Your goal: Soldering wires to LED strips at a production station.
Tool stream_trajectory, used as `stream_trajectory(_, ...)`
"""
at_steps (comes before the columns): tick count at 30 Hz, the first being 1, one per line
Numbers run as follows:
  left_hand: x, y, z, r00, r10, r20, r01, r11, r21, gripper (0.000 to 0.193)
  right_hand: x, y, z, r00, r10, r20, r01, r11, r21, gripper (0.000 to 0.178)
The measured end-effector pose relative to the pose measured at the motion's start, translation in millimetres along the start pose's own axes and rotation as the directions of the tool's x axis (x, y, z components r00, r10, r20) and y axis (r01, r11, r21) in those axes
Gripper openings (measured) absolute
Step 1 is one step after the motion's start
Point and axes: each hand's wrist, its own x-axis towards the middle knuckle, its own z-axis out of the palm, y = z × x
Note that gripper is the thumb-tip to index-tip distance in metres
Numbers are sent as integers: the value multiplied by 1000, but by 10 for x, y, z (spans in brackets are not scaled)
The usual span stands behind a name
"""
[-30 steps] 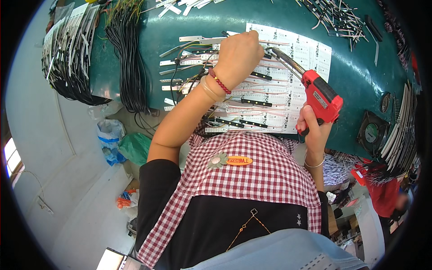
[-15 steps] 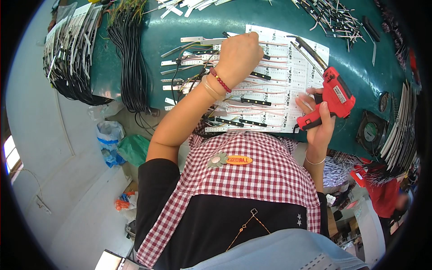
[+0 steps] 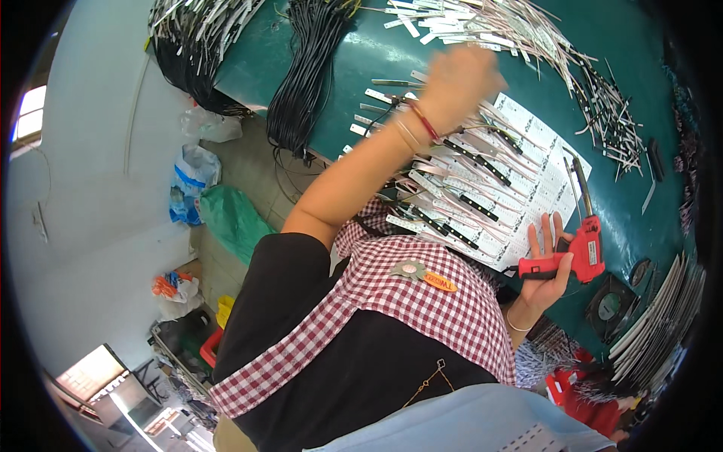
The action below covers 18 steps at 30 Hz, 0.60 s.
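My left hand (image 3: 461,81) is raised over the green table (image 3: 361,53), blurred by motion, just above a white sheet (image 3: 538,188) covered with narrow black and white strips with thin wires (image 3: 452,203). Whether it holds anything is hidden by the blur. My right hand (image 3: 544,265) lies lower right at the sheet's edge, fingers spread, palm against the handle of a red soldering gun (image 3: 584,252). The gun rests on the table with its long metal tip pointing away from me.
Bundles of black cable (image 3: 301,75) hang over the table's left edge. Many wired strips (image 3: 512,30) lie across the far side. A small black fan (image 3: 608,305) and stacked white strips (image 3: 659,316) sit at right. Plastic bags (image 3: 192,177) lie on the floor at left.
My right hand has lowered the red soldering gun to the table and spread its fingers. My left hand has swung up and away from the sheet's strips, and the view has shifted.
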Motion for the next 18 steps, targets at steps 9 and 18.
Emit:
stream_trajectory(9,264,-2337,-760,879,-473,63,403,806,433,42,11,-202,-164,998,-68,12,69,997,-25,36)
stream_trajectory(18,427,-2508,-1062,841,-533,92,408,737,539,32,-12,-334,-114,990,-140,11,140,990,-26,36)
